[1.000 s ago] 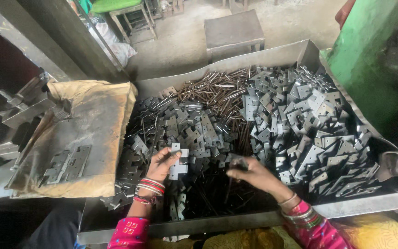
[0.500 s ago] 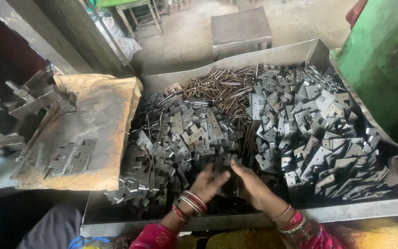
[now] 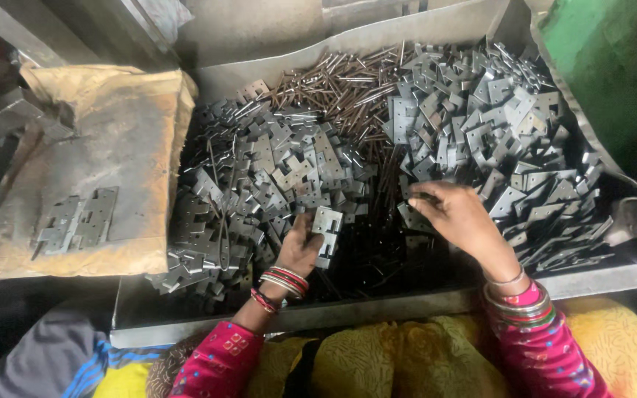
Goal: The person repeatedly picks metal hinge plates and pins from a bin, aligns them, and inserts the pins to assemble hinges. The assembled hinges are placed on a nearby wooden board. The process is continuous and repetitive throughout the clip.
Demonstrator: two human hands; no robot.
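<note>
Two bare hands work over a wide metal tray (image 3: 377, 313) heaped with small steel parts. The left hand (image 3: 300, 247) has its fingers closed around a pale hinge leaf (image 3: 327, 232) — a flat stamped plate with screw holes, held upright above the dark tray floor, just at the near edge of the left pile of hinge leaves (image 3: 259, 191). The right hand (image 3: 458, 217) reaches forward, palm down, with its fingertips drawn together on a small dark piece (image 3: 423, 197) at the foot of the right pile of hinge leaves (image 3: 495, 125); what that piece is cannot be made out, and whether it is lifted or only touched is unclear.

Between the two piles, toward the far wall of the tray, lies a spread of thin brown pins (image 3: 348, 81), loosely scattered and pointing many ways. The bare strip of tray floor between the hands is dark and carries a few stray pins.

To the left of the tray, a worn brown sack (image 3: 112, 147) is laid flat over a surface — on it rest several assembled hinges (image 3: 79, 221), side by side, well apart from the left hand. Both wrists wear stacked bangles, and the sleeves are pink with a small pattern. A green machine body (image 3: 613, 66) stands beside the tray's right corner.
</note>
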